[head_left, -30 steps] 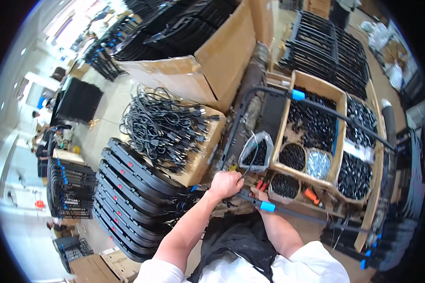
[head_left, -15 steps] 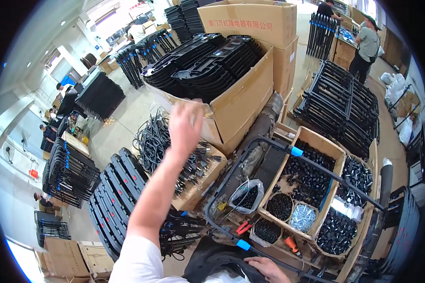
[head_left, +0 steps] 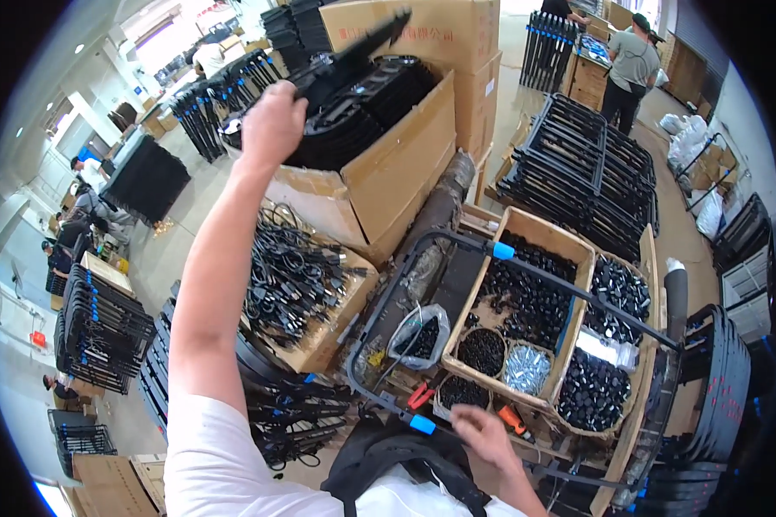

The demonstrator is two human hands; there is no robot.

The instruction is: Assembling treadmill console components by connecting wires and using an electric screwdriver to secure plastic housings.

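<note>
My left hand point(head_left: 273, 127) reaches far out and is closed on the near end of a long black plastic panel point(head_left: 358, 53), raised at a tilt over the open cardboard box point(head_left: 401, 159). Nested black panels point(head_left: 366, 116) of the same kind fill that box. My right hand point(head_left: 485, 433) holds nothing, its fingers loosely bent and apart, close to the black tubular frame point(head_left: 372, 392) with blue tape bands. Beside that hand are a round tub of small black parts point(head_left: 462, 392) and an orange-handled tool point(head_left: 513, 420). Red-handled pliers point(head_left: 420, 396) lie a little left.
Below the box, bundled black cables point(head_left: 293, 276) lie on cardboard. A wooden tray point(head_left: 461, 332) holds black knobs, silver screws point(head_left: 528, 370) and other small parts. Stacked black frames point(head_left: 582, 164) stand at the far right. Several people work in the background, one in a grey shirt point(head_left: 631, 60).
My left hand has moved up to the box and taken hold of a panel, whose far end is now raised. My right hand has lifted off the dark cloth at my lap toward the tubs.
</note>
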